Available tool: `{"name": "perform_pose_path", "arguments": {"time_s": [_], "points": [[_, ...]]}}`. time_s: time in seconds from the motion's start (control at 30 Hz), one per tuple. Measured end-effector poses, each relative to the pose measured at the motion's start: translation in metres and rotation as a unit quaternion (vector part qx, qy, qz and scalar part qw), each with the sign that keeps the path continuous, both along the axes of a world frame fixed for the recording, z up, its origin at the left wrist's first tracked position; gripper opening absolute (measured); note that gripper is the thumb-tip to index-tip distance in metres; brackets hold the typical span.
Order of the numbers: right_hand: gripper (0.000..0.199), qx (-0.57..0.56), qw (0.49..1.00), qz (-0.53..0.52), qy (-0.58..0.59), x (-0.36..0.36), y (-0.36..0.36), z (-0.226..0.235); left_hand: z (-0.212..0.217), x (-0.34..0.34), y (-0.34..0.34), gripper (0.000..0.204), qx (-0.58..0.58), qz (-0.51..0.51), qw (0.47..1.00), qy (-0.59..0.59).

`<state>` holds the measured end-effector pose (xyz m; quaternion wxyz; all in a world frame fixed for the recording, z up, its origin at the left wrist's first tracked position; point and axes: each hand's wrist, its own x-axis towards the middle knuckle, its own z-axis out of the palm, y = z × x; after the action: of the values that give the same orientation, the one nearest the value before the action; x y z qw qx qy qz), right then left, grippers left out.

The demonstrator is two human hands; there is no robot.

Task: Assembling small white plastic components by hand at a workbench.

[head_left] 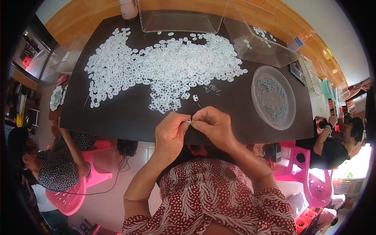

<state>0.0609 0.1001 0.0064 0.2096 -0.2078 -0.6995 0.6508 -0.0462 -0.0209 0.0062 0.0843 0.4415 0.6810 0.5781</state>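
At the near edge of the dark table, my left hand [171,130] pinches a small white plastic piece [188,121] between thumb and forefinger. My right hand [214,126] meets it there, thumb and fingertip pressed together at the piece; whatever it grips is too small to make out. Just beyond my hands lies a loose white two-holed piece [195,98] beside a few thin grey metal pins [212,89]. A large heap of white oval two-holed pieces [180,58] spreads over the table's middle, its front part [166,96] reaching toward me.
A round clear tray [255,105] with many metal pins stands on the right. Clear plastic bins [180,31] line the back, near a pale bottle [129,9] and a phone [297,73]. People sit on pink chairs [102,179] at left and right.
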Motion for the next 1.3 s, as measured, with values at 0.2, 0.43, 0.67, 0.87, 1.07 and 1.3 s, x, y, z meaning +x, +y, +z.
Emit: {"name": "perform_pose_path", "arguments": {"time_s": [0.2, 0.43, 0.67, 0.87, 1.07, 1.3], "points": [[0.009, 0.014, 1.000, -0.002, -0.011, 0.001, -0.001, 0.001, -0.003, 0.004, 0.002, 0.021, 0.023, 0.006, 0.998, 0.064], [0.009, -0.019, 0.999, -0.033, 0.026, 0.000, -0.006, 0.005, -0.006, 0.008, 0.001, 0.018, 0.047, 0.011, 0.997, -0.054], [0.008, 0.145, 0.989, -0.034, 0.023, 0.000, -0.006, -0.004, -0.003, 0.012, 0.001, 0.016, 0.052, 0.034, 0.995, -0.076], [0.001, 0.161, 0.987, -0.021, 0.011, -0.003, -0.013, 0.000, -0.010, 0.015, 0.003, 0.010, 0.073, 0.048, 0.996, 0.004], [0.002, 0.245, 0.968, -0.026, 0.039, -0.004, -0.016, -0.006, -0.010, 0.023, 0.002, 0.017, 0.070, 0.062, 0.996, -0.010], [0.005, 0.296, 0.953, -0.040, 0.054, -0.004, -0.003, 0.012, -0.009, 0.021, 0.008, 0.017, 0.093, 0.035, 0.971, -0.219]]}}
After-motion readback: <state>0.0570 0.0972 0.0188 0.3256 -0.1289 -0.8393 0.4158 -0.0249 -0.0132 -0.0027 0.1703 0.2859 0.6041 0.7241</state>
